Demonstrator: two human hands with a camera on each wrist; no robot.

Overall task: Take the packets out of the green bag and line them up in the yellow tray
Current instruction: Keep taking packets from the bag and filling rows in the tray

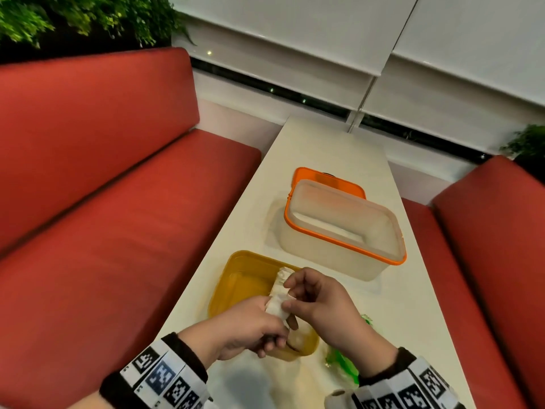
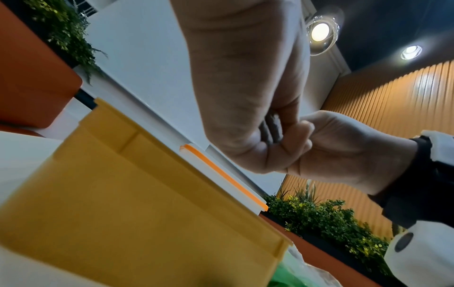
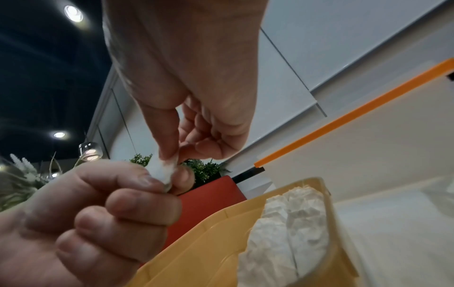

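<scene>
Above the yellow tray, both hands' grip pinches a white packet.

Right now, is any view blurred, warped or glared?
Head view: soft overall, edges bowed by the wide lens, left hand shadowing the table. Left wrist view: ceiling lamp flares, tray blurry. Right wrist view: right hand smeared; packets fairly crisp.
</scene>
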